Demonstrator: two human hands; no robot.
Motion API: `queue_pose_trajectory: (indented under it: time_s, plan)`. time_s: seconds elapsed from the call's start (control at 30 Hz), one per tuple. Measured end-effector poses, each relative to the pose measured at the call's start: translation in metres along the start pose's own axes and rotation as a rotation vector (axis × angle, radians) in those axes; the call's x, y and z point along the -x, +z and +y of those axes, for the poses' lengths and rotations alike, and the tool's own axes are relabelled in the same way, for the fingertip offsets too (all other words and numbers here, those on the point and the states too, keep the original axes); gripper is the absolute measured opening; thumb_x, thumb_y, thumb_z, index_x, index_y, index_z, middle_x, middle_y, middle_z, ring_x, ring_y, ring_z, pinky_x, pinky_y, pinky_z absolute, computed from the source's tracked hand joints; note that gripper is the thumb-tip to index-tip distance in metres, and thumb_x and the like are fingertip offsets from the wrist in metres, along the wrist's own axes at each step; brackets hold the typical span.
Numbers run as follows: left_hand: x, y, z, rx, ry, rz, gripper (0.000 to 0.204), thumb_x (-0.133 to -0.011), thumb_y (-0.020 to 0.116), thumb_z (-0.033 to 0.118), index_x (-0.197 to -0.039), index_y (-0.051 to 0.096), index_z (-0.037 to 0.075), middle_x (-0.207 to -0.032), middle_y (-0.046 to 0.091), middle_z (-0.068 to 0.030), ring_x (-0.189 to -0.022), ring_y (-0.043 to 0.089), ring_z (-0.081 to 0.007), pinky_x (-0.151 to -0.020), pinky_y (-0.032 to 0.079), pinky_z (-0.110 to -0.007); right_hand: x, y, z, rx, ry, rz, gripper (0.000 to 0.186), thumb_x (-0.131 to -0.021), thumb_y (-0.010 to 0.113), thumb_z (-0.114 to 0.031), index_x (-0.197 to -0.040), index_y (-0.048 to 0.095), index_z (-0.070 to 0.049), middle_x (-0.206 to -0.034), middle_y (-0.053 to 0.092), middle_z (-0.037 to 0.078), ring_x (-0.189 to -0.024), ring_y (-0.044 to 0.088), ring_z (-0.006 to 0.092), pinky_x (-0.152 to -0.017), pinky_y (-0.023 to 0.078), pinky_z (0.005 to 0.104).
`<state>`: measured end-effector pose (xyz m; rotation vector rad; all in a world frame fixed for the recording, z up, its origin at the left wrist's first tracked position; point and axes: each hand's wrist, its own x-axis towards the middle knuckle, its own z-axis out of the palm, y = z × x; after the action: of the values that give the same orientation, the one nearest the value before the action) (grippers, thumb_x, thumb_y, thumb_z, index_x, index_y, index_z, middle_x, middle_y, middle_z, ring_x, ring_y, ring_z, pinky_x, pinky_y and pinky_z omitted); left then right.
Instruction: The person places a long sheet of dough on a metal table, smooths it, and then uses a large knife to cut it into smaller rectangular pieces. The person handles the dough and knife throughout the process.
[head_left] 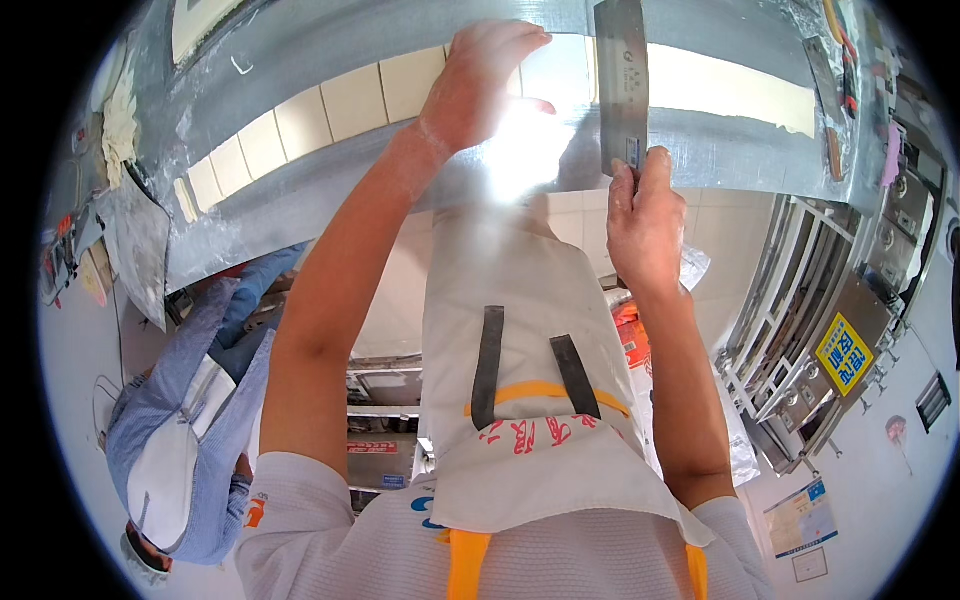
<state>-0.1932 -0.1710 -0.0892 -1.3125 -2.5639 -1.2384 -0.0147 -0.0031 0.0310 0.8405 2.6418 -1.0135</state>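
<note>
A long flat strip of pale dough point(730, 85) lies across the grey metal worktop point(400, 165). Left of the blade it is cut into several rectangular dough pieces point(353, 101), the narrower ones at the far left. My right hand point(645, 222) grips the handle of a broad cleaver point(622, 85), whose blade stands across the strip. My left hand point(478, 85) rests over the dough left of the cleaver, fingers stretched and thumb apart, holding nothing. Strong glare by the thumb partly hides the dough there.
At the worktop's right end lie a flat metal tool point(823, 80) and a short wooden stick point(834, 153). A pale cloth point(121, 125) hangs at the left edge. Metal racks point(785, 300) stand lower right. Blue-grey clothing point(195, 420) is at lower left.
</note>
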Motion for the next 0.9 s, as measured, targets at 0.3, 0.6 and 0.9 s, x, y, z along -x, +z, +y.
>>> queue_pose_trajectory:
  time_s: [0.3, 0.6, 0.9]
  plan:
    - [-0.003, -0.003, 0.003, 0.03, -0.018, -0.011, 0.077, -0.073, 0.096, 0.027, -0.142, 0.066, 0.011, -0.146, 0.064, -0.0065, -0.136, 0.055, -0.03, -0.117, 0.039, -0.044, -0.002, 0.007, 0.001, 0.024, -0.013, -0.025, 0.02, -0.109, 0.056, -0.012, -0.11, 0.04, -0.001, -0.074, 0.065, 0.032, -0.073, 0.064, 0.0578, -0.063, 0.047, 0.0622]
    - [-0.002, 0.001, 0.003, 0.056, -0.061, -0.018, 0.076, -0.072, 0.096, 0.027, -0.141, 0.067, 0.013, -0.147, 0.064, -0.0052, -0.137, 0.055, -0.0298, -0.118, 0.039, -0.044, -0.007, 0.017, 0.0, 0.133, 0.065, -0.097, 0.022, -0.107, 0.057, -0.008, -0.118, 0.04, 0.002, -0.079, 0.067, 0.032, -0.075, 0.068, 0.0565, -0.066, 0.053, 0.0592]
    - [-0.016, -0.015, 0.015, -0.049, -0.065, -0.066, 0.06, -0.081, 0.091, 0.028, -0.136, 0.071, 0.014, -0.139, 0.07, -0.0053, -0.131, 0.061, -0.0301, -0.113, 0.045, -0.043, -0.003, 0.036, 0.026, 0.044, 0.0, -0.027, 0.022, -0.108, 0.059, -0.013, -0.117, 0.043, -0.001, -0.083, 0.069, 0.029, -0.083, 0.073, 0.0491, -0.069, 0.057, 0.0521]
